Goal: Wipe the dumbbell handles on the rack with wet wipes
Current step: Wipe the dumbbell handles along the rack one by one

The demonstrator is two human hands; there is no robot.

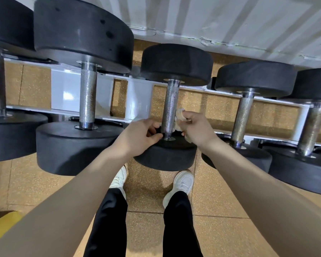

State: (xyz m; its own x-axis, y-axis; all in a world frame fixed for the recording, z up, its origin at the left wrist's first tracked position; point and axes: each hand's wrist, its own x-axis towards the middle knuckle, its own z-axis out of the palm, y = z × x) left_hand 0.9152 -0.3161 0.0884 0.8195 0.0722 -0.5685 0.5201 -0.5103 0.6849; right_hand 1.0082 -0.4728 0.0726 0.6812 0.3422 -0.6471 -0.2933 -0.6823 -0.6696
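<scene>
Several black dumbbells lie across a white rack (67, 93). The middle dumbbell has a knurled steel handle (171, 102) between two black heads. My right hand (196, 128) holds a crumpled, soiled wet wipe (181, 115) against the right side of that handle, near its lower end. My left hand (139, 135) rests on the near head (165, 154), fingers curled by the handle's base on its left side; whether they grip the handle is unclear.
Neighbouring handles stand left (87, 97) and right (242, 119), close beside the middle one. A white wall (230, 21) runs behind the rack. My feet in white shoes (180, 184) stand on a speckled tan floor under the dumbbells. A yellow edge (4, 225) shows at bottom left.
</scene>
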